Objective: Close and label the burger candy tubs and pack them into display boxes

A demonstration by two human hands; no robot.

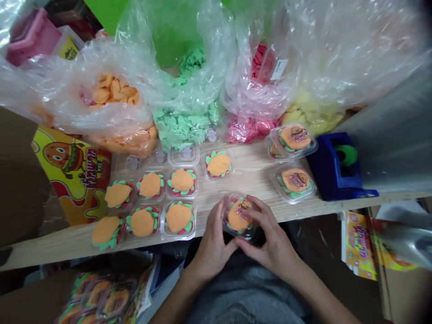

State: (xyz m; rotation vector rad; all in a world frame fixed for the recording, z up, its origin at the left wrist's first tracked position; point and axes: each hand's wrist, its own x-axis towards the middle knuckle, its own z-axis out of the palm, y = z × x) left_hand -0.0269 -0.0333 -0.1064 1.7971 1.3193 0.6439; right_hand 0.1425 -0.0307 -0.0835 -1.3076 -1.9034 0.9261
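Observation:
Both my hands hold one small clear plastic box (239,217) with an orange, green and red burger-shaped candy inside and a sticker on its lid. My left hand (212,245) grips its left side with fingers curled. My right hand (268,234) wraps its right side and top. The box is at the near edge of the wooden table (249,173). Several open boxes of the same candy (158,202) lie in rows to the left. A lidded stack of two boxes (293,140) and a single lidded box (295,181) with stickers sit to the right.
Clear bags of orange pieces (114,96), green pieces (184,117), pink pieces (251,126) and yellow pieces (310,114) line the back. A blue tape dispenser (339,166) stands at right. A yellow burger-print carton (76,171) lies at left, printed sheets (362,243) lower right.

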